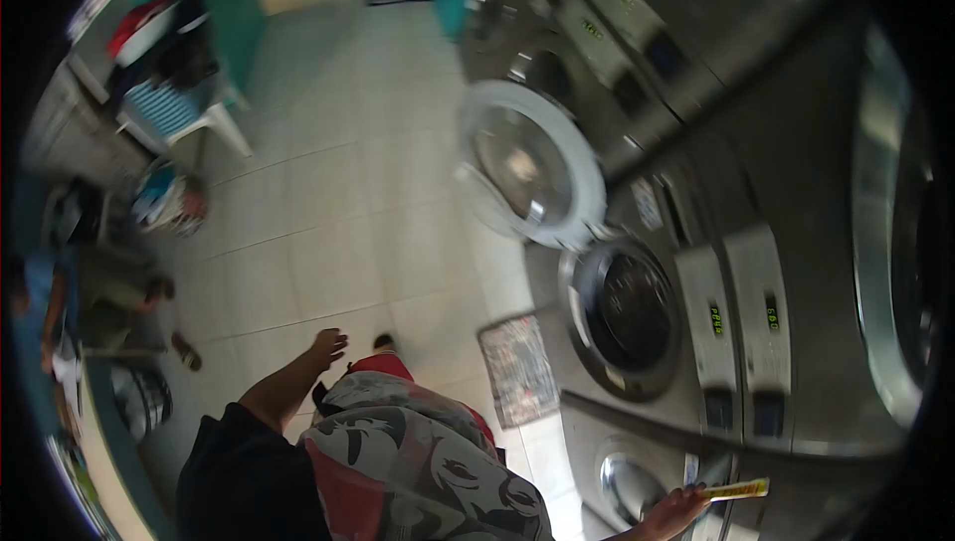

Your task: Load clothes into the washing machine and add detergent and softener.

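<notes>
My left hand [327,348] hangs over the tiled floor beside my body, holding nothing, its fingers loosely apart. At the lower right, my right hand [675,511] grips one end of a slim yellow and white packet [737,490] that bears writing. That hand is in front of a stacked laundry machine with a closed round door [630,483]. Farther ahead on the right, a front-loading washer [548,336] has its round door [589,168] swung wide open. Its dark drum [630,310] shows; whether anything lies inside is too dim to tell.
A patterned mat [518,369] lies before the machines. At left are a basket of clothes [170,202], a white plastic chair [216,127] with things piled on it, and another person [52,302] by a counter [112,444]. Lit control panels [761,317] line the right side.
</notes>
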{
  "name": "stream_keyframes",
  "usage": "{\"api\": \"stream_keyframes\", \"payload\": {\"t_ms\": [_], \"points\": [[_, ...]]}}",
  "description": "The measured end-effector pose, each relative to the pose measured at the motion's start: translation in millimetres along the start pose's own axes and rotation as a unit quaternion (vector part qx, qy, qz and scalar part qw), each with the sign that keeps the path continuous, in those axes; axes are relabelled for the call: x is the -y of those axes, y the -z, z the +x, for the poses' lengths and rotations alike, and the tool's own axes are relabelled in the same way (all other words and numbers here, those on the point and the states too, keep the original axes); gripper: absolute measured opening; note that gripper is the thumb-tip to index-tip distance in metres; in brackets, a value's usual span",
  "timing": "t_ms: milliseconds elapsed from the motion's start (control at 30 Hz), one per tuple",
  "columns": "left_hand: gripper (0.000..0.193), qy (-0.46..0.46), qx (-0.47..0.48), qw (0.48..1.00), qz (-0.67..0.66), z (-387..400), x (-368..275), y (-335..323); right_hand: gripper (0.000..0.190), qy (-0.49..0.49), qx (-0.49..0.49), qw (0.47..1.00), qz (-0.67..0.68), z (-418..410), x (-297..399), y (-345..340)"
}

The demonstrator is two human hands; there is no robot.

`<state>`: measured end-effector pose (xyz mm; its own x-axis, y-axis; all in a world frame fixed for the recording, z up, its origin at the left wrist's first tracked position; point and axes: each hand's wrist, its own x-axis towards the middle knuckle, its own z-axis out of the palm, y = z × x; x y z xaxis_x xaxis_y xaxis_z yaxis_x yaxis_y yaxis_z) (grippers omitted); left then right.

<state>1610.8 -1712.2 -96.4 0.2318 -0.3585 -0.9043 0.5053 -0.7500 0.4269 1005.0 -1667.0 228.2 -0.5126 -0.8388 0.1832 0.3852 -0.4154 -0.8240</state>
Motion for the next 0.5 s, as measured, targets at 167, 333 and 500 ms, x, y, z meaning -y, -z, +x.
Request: {"api": "stream_keyframes", "payload": {"t_ms": [167,333,500], "points": [[0.034,0.047,0.025,0.996,-0.066,36,-67,11,0.028,-0.135,0.016,0.986,0.099,50,-165,-135],[0.032,-0.009,0.071,0.996,-0.059,77,-185,13,0.030,-0.333,0.109,0.923,0.159,95,-316,-275],[0.035,-0.137,0.048,0.988,-0.043,119,-323,77,0.031,-0.410,0.234,0.866,0.163,152,-458,-427]]}}
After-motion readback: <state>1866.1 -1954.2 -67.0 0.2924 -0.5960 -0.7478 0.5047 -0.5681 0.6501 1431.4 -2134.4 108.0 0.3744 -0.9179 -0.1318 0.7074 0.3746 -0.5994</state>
